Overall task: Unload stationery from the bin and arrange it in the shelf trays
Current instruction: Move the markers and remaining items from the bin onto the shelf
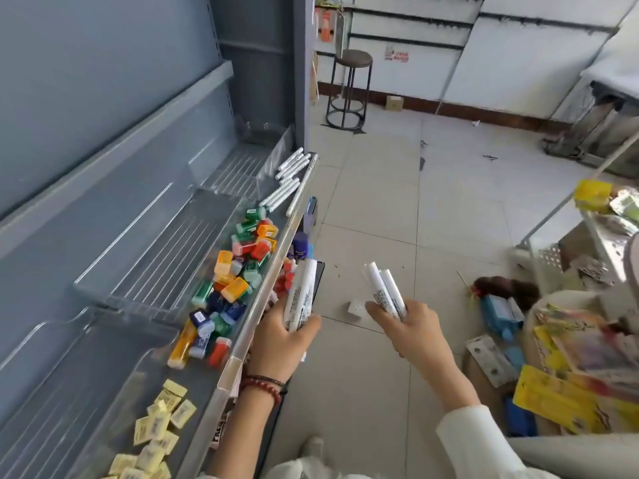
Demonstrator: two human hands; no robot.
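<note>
White sleeves [484, 440] frame the bottom edge, and a string of dark red beads [266, 387] circles the left wrist. The left hand [283, 340] curls its fingers round a bundle of white markers [301, 292], held upright just beside the clear front lip of the shelf trays [273, 271]. The right hand [408, 326] grips about three more markers [383, 292] out over the tiled floor [380, 202], well apart from the shelf. Each marker is a slim white barrel with fine black print along its side; the print is too small to read.

A row of the same white markers [290, 174] lies in the far tray, angled against its front edge. The middle tray holds a heap of small capped items [238, 271] in green, orange, red and blue; what kind they are cannot be told. Pale yellow packets [162, 420] are scattered in the nearest tray.

At the right, the bin [560, 299] is cut off by the frame edge and its contents blur into yellow and multicoloured packs [567, 402]. The left hand hides the lower ends of its bundle, so the count is unclear.
</note>
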